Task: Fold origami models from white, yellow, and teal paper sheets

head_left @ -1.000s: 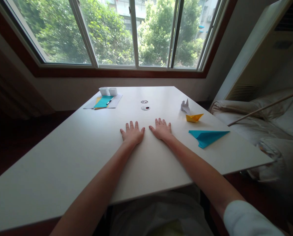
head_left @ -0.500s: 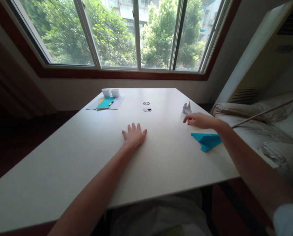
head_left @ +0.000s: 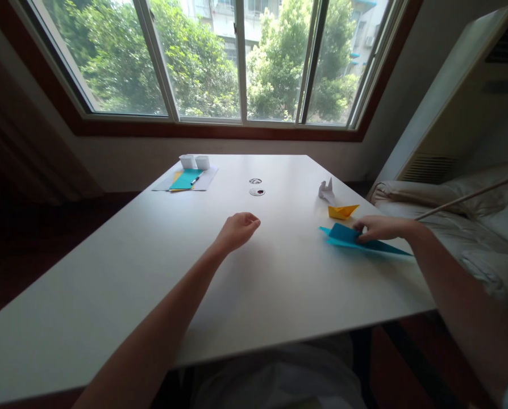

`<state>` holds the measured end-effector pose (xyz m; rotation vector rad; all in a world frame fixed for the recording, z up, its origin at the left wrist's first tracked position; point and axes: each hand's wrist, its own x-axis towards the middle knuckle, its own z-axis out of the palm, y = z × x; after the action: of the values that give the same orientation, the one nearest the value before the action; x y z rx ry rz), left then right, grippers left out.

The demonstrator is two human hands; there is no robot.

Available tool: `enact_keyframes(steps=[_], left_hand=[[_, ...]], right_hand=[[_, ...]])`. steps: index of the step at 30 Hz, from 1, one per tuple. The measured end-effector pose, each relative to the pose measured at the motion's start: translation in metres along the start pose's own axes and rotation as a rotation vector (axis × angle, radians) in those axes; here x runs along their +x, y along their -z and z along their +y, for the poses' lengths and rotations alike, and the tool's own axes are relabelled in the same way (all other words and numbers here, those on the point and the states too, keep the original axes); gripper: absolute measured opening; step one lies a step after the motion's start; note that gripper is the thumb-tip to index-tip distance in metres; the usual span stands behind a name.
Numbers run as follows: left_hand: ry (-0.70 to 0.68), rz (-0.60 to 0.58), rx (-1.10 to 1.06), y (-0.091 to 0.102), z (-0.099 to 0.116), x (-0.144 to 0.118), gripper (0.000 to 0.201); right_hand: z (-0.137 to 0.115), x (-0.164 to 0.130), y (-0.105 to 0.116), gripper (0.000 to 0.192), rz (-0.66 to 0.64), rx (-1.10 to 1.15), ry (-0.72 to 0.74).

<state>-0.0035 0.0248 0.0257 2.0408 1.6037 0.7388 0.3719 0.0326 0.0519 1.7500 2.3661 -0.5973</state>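
My right hand (head_left: 375,228) grips the blue paper plane (head_left: 348,238) at the right side of the white table (head_left: 109,272), fingers pinched on its upper fold. Just beyond it sit a yellow paper boat (head_left: 342,211) and a small white folded figure (head_left: 326,190). My left hand (head_left: 238,229) hovers near the table's middle with its fingers curled loosely and nothing in it.
At the far left of the table lie sheets of paper with a teal sheet (head_left: 184,179), a pen and two small white boxes (head_left: 194,161). Two round cable holes (head_left: 257,191) mark the middle. A bed with pale bedding (head_left: 471,216) stands to the right, windows behind.
My right hand swung from the table's middle past the yellow boat to the blue plane and took hold of it. My left hand lifted and curled its fingers.
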Motion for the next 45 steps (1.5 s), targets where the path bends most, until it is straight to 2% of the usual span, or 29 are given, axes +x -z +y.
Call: enact_keyframes(steps=[2, 4, 7, 9, 11, 13, 16, 19, 23, 26, 30, 32, 34, 40, 43, 45], left_hand=[[-0.033, -0.050, -0.112, -0.009, 0.007, -0.004, 0.031], [-0.075, -0.175, -0.252, -0.020, 0.015, -0.009, 0.030], [-0.017, -0.247, -0.483, -0.035, 0.027, -0.017, 0.038], [0.073, -0.277, -0.657, -0.040, 0.032, -0.020, 0.045], [0.154, -0.337, -0.845, -0.041, 0.035, -0.022, 0.043], [0.193, -0.379, -0.996, -0.041, 0.035, -0.023, 0.036], [0.215, -0.329, -1.078, -0.040, 0.032, -0.021, 0.029], [0.238, -0.171, -1.037, -0.042, 0.026, -0.019, 0.028], [0.185, 0.093, -0.956, -0.045, 0.018, -0.015, 0.027], [0.100, 0.220, -0.805, -0.044, 0.012, -0.014, 0.027], [-0.043, 0.212, -0.670, -0.042, 0.012, -0.014, 0.025], [-0.069, 0.207, -0.715, -0.042, 0.015, -0.015, 0.025], [-0.041, 0.214, -0.810, -0.042, 0.018, -0.016, 0.029], [0.089, 0.247, -1.092, -0.044, 0.019, -0.014, 0.039], [0.132, 0.325, -1.078, -0.045, 0.017, -0.013, 0.042], [0.150, 0.355, -1.025, -0.045, 0.014, -0.011, 0.035]], right_hand=[[-0.027, 0.008, 0.012, 0.033, -0.028, 0.176, 0.089], [-0.054, 0.018, 0.021, 0.036, -0.032, 0.383, 0.234], [-0.090, 0.036, 0.025, 0.038, 0.000, 0.764, 0.351], [-0.109, 0.050, 0.019, 0.033, 0.023, 1.050, 0.431], [-0.124, 0.063, 0.008, 0.030, 0.052, 1.295, 0.490], [-0.134, 0.076, -0.007, 0.027, 0.114, 1.452, 0.485], [-0.138, 0.089, -0.030, 0.025, 0.277, 1.600, 0.402], [-0.135, 0.090, -0.047, 0.023, 0.310, 1.633, 0.309], [-0.142, 0.076, -0.059, 0.037, 0.174, 1.616, 0.307], [-0.159, 0.066, -0.063, 0.041, 0.134, 1.573, 0.311], [-0.174, 0.065, -0.069, 0.034, 0.363, 1.492, 0.179], [-0.175, 0.067, -0.070, 0.034, 0.480, 1.469, 0.145], [-0.172, 0.068, -0.071, 0.034, 0.540, 1.471, 0.148], [-0.169, 0.064, -0.068, 0.033, 0.444, 1.591, 0.199], [-0.172, 0.063, -0.068, 0.034, 0.433, 1.654, 0.204], [-0.175, 0.063, -0.069, 0.033, 0.433, 1.661, 0.220]])
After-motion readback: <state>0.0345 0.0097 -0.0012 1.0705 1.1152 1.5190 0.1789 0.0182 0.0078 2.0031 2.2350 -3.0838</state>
